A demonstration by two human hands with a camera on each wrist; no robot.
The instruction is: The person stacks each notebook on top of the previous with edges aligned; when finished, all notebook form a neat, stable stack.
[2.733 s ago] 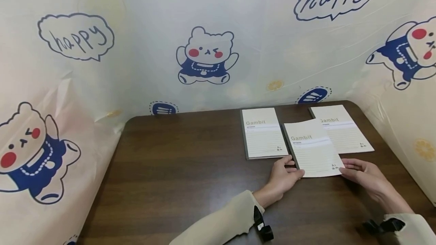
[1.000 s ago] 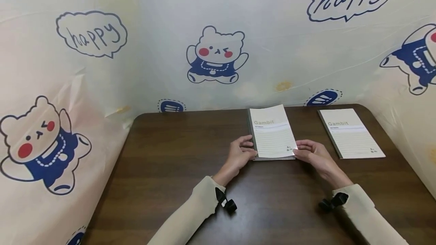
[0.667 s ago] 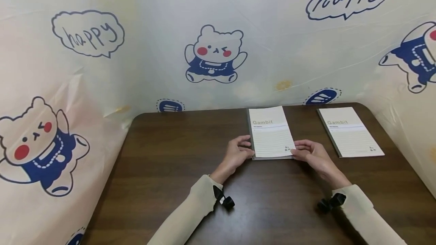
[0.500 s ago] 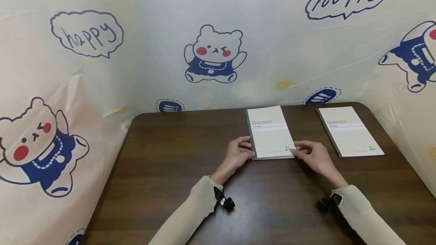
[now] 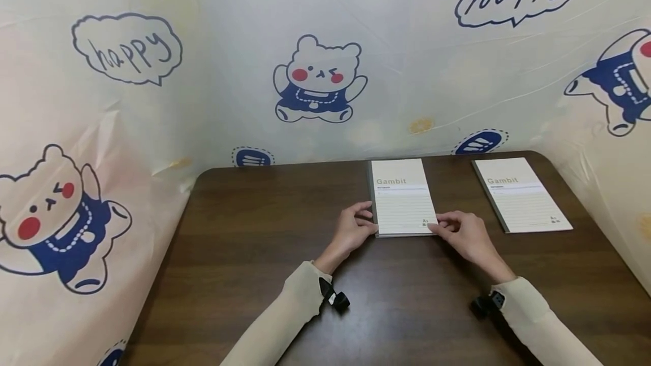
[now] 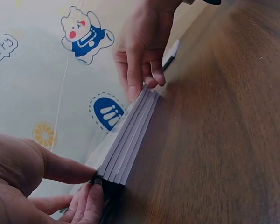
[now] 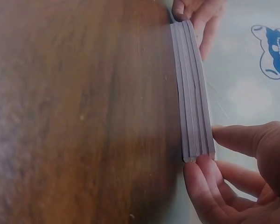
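Observation:
A white "Gambit" notebook with a dark spine lies on top of a stack, its edges nearly flush with those below. My left hand pinches its near left corner, thumb at the top edge and fingertips against the spine. At the near right corner, my right hand grips with the thumb over the cover and the fingers along the side. Seen edge-on in the left wrist view, the stack has several layers. The right wrist view shows the right fingers against the end of the page edges.
Another white Gambit notebook lies at the back right of the brown wooden table, apart from the stack. Behind the table's back edge hangs a pale printed sheet with bears.
Both hands have carried the notebook left from in front of the right-hand one onto the left stack. Its raised edge has come down level, and the right thumb has shifted slightly left.

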